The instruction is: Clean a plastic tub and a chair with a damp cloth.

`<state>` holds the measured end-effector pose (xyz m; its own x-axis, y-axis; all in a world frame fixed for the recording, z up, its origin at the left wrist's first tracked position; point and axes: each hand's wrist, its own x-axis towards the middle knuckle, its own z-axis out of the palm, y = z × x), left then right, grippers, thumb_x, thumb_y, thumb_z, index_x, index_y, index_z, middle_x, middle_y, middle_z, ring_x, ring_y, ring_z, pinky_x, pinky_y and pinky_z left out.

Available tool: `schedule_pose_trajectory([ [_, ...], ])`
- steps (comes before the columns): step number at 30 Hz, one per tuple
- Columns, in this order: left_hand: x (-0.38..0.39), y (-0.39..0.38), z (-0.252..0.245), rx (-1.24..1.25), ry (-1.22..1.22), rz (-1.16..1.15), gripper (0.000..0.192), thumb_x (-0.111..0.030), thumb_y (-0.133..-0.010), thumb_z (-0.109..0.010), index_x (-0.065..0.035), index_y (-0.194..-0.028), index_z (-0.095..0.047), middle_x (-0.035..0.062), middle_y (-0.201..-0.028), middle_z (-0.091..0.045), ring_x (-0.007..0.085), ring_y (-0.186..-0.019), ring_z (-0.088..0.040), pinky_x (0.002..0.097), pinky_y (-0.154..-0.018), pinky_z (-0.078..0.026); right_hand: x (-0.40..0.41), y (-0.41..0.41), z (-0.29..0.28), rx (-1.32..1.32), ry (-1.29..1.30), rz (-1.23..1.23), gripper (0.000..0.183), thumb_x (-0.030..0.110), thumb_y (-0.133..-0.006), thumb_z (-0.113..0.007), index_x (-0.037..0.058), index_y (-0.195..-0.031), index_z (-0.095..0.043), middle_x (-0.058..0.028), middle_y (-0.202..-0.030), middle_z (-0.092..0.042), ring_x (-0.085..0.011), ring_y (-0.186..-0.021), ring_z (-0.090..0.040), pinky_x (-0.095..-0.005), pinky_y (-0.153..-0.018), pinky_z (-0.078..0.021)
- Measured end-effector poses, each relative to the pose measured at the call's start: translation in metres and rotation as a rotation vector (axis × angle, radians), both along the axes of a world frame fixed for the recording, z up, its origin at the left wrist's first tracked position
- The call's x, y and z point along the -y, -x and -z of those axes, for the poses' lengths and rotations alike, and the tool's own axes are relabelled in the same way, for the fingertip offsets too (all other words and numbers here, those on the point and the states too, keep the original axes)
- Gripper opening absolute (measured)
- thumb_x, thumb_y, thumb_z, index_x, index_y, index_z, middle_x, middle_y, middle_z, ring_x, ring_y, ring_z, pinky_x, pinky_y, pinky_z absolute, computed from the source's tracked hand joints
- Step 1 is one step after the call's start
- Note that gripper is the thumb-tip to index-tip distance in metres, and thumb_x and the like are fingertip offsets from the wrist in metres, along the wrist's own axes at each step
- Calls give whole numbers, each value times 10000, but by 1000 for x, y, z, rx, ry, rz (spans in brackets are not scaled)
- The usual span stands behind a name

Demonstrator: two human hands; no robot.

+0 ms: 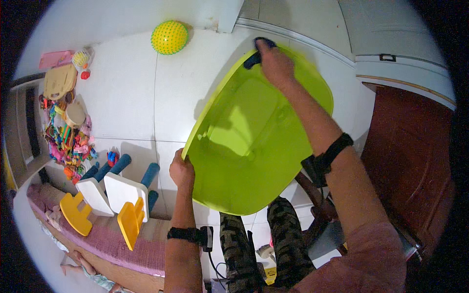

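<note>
A large lime-green plastic tub (234, 183) is tilted in front of me, its hollow inside facing the camera. On its left rim my left hand (182, 171) is closed, the fingers hidden behind the wall. At the far rim my right hand (275, 66) holds a dark object (253, 60), perhaps a cloth or a brush, against the tub's edge; its kind cannot be told. Dark bands with small devices are strapped round both wrists.
A yellow spiked ball (169, 37) lies by the wall. Loose toys (69, 141) are heaped at the left. Small chairs with white seats (126, 190) stand beside a pink mattress (110, 245), near which another person's limbs (82, 262) show. A dark red door (406, 157) is at the right.
</note>
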<state>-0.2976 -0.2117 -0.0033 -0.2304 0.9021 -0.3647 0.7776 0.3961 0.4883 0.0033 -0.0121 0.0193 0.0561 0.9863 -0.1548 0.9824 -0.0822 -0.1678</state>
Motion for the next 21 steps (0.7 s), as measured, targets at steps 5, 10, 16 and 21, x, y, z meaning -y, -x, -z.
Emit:
schedule_pose_trajectory([
  [5, -4, -2, 1, -73, 30, 23, 186, -109, -764, -546, -110, -946, -583, 134, -776, -620, 334, -697, -588, 407, -591, -452, 11, 7, 17, -141, -80, 132, 423, 125, -820, -412, 178, -1239, -384, -198, -833, -591, -373, -733, -587, -488, -639, -457],
  [10, 2, 9, 7, -91, 43, 29, 186, -132, -767, -556, -119, -951, -580, 154, -789, -617, 355, -705, -587, 427, -590, -454, 38, 63, 10, -138, -45, -145, 434, 92, -780, -426, 159, -1207, -392, -176, -833, -558, -359, -741, -583, -495, -613, -468],
  [16, 2, 4, 12, -50, 1, 39, 182, -153, -780, -544, -127, -957, -580, 150, -785, -618, 358, -692, -587, 436, -587, -453, 8, -31, -15, -76, 62, 280, 490, 136, -775, -473, 149, -1247, -343, -221, -872, -601, -396, -806, -583, -510, -680, -447],
  [21, 2, 6, 8, -72, 57, 12, 186, -151, -775, -555, -117, -956, -584, 154, -767, -618, 348, -684, -595, 422, -581, -460, 66, -76, -6, -45, 143, 525, 582, 172, -788, -487, 121, -1319, -254, -253, -933, -575, -395, -868, -565, -464, -735, -446],
])
